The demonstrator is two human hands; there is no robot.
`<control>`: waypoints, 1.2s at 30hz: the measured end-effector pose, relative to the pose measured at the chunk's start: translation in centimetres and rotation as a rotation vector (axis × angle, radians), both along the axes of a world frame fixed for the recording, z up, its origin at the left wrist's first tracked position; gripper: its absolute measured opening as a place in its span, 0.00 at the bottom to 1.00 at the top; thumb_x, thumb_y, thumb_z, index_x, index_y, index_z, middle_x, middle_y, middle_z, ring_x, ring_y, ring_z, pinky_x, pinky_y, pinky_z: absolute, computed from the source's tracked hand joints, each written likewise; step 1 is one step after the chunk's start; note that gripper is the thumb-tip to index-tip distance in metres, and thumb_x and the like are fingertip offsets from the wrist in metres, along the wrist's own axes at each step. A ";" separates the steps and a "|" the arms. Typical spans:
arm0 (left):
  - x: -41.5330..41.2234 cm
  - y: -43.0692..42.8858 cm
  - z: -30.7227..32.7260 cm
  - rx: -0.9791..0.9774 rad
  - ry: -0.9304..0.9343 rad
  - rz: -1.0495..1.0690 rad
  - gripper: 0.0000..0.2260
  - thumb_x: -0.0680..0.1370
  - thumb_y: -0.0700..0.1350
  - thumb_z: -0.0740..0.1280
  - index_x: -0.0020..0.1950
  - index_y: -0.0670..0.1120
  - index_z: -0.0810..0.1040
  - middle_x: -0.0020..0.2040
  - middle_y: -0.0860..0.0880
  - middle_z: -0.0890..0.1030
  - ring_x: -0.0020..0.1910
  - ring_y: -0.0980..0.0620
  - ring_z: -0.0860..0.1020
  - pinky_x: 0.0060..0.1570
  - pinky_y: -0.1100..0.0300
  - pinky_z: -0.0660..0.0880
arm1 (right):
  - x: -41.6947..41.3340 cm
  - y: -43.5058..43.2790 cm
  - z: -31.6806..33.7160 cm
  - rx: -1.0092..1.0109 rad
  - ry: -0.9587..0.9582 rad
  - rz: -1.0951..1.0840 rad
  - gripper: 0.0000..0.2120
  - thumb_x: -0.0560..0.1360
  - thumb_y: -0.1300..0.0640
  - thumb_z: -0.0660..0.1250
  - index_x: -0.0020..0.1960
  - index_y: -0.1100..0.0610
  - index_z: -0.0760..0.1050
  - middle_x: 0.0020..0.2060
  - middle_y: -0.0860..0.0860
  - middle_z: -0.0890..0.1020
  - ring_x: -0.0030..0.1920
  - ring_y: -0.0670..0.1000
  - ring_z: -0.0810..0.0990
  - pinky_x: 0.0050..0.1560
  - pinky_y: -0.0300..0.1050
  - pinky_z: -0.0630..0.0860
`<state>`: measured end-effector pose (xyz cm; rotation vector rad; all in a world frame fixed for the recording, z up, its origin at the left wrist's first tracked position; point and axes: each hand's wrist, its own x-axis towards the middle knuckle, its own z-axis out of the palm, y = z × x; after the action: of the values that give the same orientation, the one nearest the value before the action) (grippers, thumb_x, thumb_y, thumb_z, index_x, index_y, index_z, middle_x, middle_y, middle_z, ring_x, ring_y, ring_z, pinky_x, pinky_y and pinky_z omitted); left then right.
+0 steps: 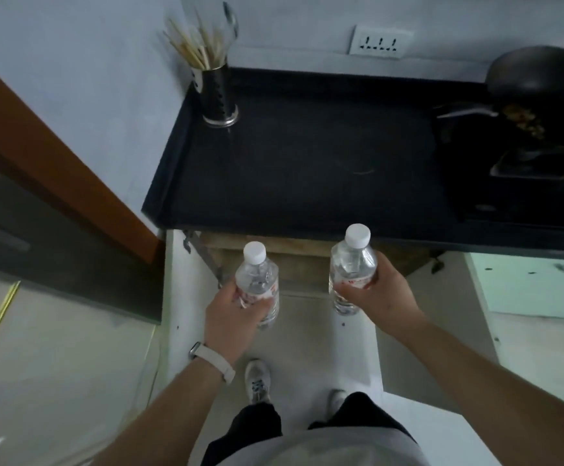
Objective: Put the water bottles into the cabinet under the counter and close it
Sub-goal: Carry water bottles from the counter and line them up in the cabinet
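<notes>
Water bottles, clear and white-capped, stand upright in each fist: left hand (236,309) wraps one bottle (257,284), right hand (374,290) the other (352,269), fingers curled around labelled middles, above the open cabinet (307,250). Likely full, weighty, smooth; mid-body grip suits.

Clear, white-capped left bottle (257,284) and right bottle (352,264) (upright) before seemingly open cabinet (300,253).
</notes>
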<state>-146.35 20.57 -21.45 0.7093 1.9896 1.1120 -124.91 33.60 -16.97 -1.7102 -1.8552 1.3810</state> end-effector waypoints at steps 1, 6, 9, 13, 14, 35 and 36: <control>-0.4 0.4 -0.4 0.004 -0.013 -0.020 0.18 0.70 0.45 0.79 0.55 0.60 0.79 0.49 0.63 0.83 0.48 0.72 0.78 0.45 0.71 0.72 | -0.1 -0.2 -0.2 0.003 -0.007 -0.028 0.25 0.66 0.45 0.78 0.58 0.39 0.69 0.47 0.40 0.81 0.47 0.40 0.80 0.42 0.37 0.75; -0.5 2.3 -2.3 -0.005 -0.036 -0.145 0.18 0.70 0.43 0.78 0.51 0.62 0.77 0.47 0.64 0.83 0.46 0.72 0.79 0.44 0.74 0.73 | 0.6 -1.0 -1.6 -0.004 -0.024 -0.150 0.26 0.66 0.46 0.78 0.60 0.40 0.71 0.47 0.39 0.82 0.46 0.39 0.81 0.43 0.38 0.76; 0.6 3.6 -3.1 -0.016 -0.033 -0.199 0.18 0.71 0.40 0.78 0.50 0.61 0.77 0.45 0.63 0.83 0.45 0.73 0.79 0.41 0.78 0.72 | 1.8 -0.9 -2.8 -0.020 -0.017 -0.205 0.29 0.66 0.46 0.79 0.63 0.40 0.71 0.48 0.39 0.82 0.47 0.39 0.82 0.46 0.41 0.78; 2.9 5.1 -5.0 -0.053 -0.046 -0.230 0.19 0.71 0.40 0.78 0.51 0.60 0.78 0.47 0.62 0.83 0.45 0.72 0.79 0.42 0.78 0.71 | 3.9 -0.1 -4.6 -0.039 -0.019 -0.243 0.27 0.66 0.46 0.79 0.61 0.41 0.71 0.47 0.39 0.82 0.47 0.40 0.81 0.45 0.40 0.77; 3.5 5.5 -5.8 -0.061 -0.048 -0.231 0.19 0.70 0.39 0.78 0.52 0.60 0.78 0.48 0.61 0.84 0.45 0.72 0.79 0.42 0.78 0.71 | 4.5 0.2 -5.3 -0.046 -0.016 -0.248 0.27 0.66 0.46 0.79 0.61 0.41 0.71 0.47 0.39 0.82 0.47 0.40 0.81 0.46 0.40 0.77; 10.9 16.8 -31.7 -0.022 0.055 -0.235 0.18 0.69 0.46 0.80 0.57 0.54 0.80 0.46 0.64 0.81 0.42 0.69 0.80 0.36 0.76 0.71 | 10.4 7.6 -33.9 0.020 0.217 -0.390 0.29 0.67 0.56 0.79 0.65 0.50 0.73 0.48 0.41 0.82 0.43 0.32 0.80 0.35 0.25 0.73; 11.1 17.5 -32.9 -0.006 0.064 -0.245 0.19 0.70 0.47 0.80 0.58 0.53 0.80 0.46 0.64 0.81 0.42 0.69 0.79 0.36 0.75 0.71 | 10.5 8.1 -35.3 0.044 0.240 -0.390 0.29 0.67 0.56 0.79 0.65 0.51 0.72 0.48 0.41 0.82 0.43 0.32 0.80 0.35 0.25 0.73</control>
<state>-135.27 38.04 -54.35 0.9671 1.8967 0.9469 -114.38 41.69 -52.30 -1.6851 -1.3289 1.3048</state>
